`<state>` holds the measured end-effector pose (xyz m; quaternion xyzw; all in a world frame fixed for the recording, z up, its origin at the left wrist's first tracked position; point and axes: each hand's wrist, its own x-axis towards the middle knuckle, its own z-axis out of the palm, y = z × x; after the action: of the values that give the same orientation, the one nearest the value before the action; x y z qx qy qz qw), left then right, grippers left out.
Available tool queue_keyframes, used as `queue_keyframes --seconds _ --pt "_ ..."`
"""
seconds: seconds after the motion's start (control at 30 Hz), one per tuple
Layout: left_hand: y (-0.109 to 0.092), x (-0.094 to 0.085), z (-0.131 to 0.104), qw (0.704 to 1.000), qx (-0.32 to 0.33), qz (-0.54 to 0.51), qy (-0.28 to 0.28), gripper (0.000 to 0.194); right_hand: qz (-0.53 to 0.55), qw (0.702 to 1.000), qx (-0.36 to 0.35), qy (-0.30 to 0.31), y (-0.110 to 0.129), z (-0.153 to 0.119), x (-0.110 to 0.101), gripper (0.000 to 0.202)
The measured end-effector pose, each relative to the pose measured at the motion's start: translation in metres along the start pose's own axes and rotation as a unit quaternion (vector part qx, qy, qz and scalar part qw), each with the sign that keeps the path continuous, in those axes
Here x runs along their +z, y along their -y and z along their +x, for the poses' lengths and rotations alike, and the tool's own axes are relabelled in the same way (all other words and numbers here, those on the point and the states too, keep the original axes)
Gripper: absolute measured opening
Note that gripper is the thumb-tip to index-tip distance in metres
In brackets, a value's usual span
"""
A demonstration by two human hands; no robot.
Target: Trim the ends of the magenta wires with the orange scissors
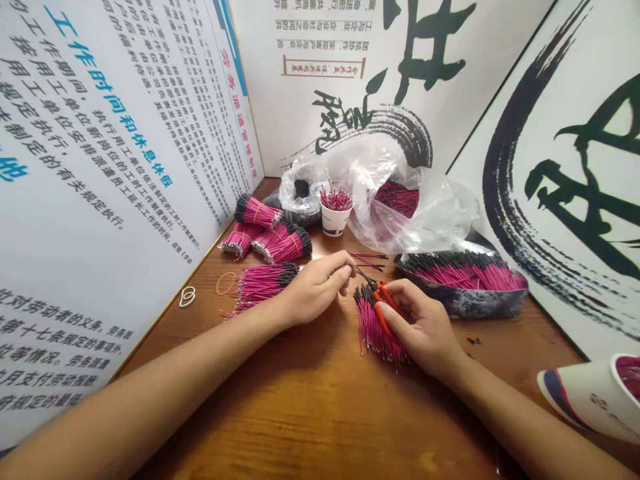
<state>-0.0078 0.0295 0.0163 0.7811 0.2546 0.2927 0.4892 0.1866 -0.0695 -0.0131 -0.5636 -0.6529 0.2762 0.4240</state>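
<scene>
My right hand (420, 323) is wrapped round the orange handles of a pair of scissors (384, 297), whose dark blades point up and left. My left hand (323, 283) is closed in a pinch just left of the blade tips; what it holds is too small to name. Under the scissors lies a loose pile of pink wires with black ends (371, 327). Another spread of pink wires (260, 287) rests beside my left wrist, partly behind the forearm. A few single wires (367, 257) lie just beyond my hands.
Banded wire bundles (285, 243) are stacked at the back left, near rubber bands (187, 297). Behind my hands stand a paper cup of wires (336, 217) and plastic bags (435, 207). A wire-filled tray (480, 300) sits right; another cup (585, 397) is at the right edge. Printed panels surround the table.
</scene>
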Motion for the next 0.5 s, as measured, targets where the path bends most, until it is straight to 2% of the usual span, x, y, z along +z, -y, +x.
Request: queue_keyframes --seconds 0.2,0.5 --pt "0.006 0.005 -0.002 0.999 0.04 0.007 -0.019 0.02 0.004 1.0 0.001 0.001 -0.001 0.0 0.0 0.012" --pt "0.016 0.009 -0.002 0.995 0.054 -0.054 -0.058 0.007 0.002 1.0 0.003 0.002 0.0 0.0 0.001 0.011"
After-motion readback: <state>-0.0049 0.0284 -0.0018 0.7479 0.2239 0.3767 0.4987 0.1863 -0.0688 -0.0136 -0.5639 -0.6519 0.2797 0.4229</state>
